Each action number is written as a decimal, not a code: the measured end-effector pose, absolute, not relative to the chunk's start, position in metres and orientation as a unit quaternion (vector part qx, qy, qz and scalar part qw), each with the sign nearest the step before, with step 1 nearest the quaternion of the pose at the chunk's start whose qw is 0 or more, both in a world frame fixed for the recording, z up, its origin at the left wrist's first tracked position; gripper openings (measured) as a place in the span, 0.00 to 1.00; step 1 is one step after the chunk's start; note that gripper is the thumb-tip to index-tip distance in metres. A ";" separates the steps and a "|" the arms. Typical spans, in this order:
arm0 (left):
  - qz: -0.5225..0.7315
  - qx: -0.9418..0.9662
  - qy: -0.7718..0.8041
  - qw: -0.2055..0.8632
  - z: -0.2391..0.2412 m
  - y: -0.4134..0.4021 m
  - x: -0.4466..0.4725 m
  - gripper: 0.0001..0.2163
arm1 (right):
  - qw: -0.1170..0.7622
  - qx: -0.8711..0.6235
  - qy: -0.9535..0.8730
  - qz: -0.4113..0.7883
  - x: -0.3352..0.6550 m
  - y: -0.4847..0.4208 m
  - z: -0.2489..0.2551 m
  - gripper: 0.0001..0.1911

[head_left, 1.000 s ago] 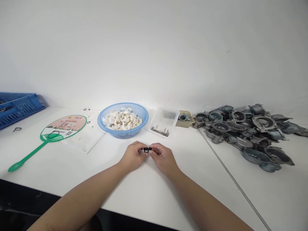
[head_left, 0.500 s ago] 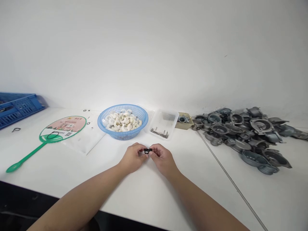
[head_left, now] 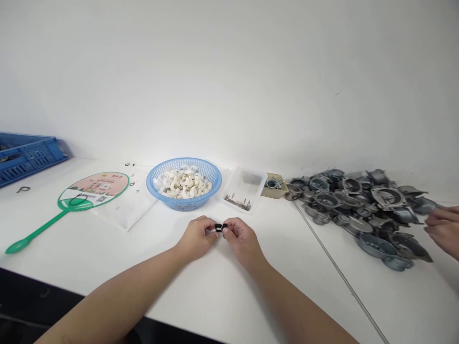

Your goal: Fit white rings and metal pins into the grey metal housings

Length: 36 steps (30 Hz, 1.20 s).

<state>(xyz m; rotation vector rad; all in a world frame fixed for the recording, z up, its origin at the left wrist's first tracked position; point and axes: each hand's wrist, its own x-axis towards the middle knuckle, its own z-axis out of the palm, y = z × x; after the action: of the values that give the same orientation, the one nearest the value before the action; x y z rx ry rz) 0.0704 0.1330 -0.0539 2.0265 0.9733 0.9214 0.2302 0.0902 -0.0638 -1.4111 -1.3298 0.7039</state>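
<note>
1. The left hand (head_left: 195, 237) and right hand (head_left: 243, 240) are close together at the middle of the table (head_left: 201, 282), fingertips meeting and pinching a small black ring (head_left: 219, 228) between them.
2. The ring sits in the air just above the table, held between both hands; its exact shape is partly hidden by the fingers.
3. Straight ahead of the left hand stands a blue plastic basket (head_left: 182, 205) heaped with curved white pieces (head_left: 183, 185).
4. Ahead of the right hand lies a clear plastic tray (head_left: 245, 189) holding a few thin metal pins (head_left: 236, 202); just beyond it to the right is a small cardboard box (head_left: 274, 187) of metal bits.
5. Far to the left of the left hand lie a green-handled hand fan (head_left: 89, 191), a clear plastic sheet (head_left: 132, 210) and, farther on, a blue plastic crate (head_left: 28, 162).
6. Well to the right of the right hand is a heap of cast metal housings (head_left: 358, 205), with a thin metal rod (head_left: 337, 267) lying before it.
7. Another person's hand (head_left: 444, 229) enters at the right edge, beside that heap.
</note>
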 end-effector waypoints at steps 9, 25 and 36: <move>0.376 0.773 0.372 0.350 -0.053 0.133 0.071 0.03 | 0.520 -0.612 -0.523 0.286 0.237 0.104 -0.086 0.07; 0.360 0.769 0.394 0.352 -0.050 0.132 0.071 0.05 | 0.533 -0.563 -0.516 0.365 0.228 0.091 -0.056 0.11; 0.370 0.756 0.394 0.370 -0.052 0.133 0.071 0.09 | 0.541 -0.550 -0.504 0.388 0.219 0.088 -0.044 0.12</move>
<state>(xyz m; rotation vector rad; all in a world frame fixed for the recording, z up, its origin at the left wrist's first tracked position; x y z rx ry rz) 0.0705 0.1329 -0.0521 1.9384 1.0106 0.9487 0.2195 0.0876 -0.0438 -1.3073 -1.1978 0.9209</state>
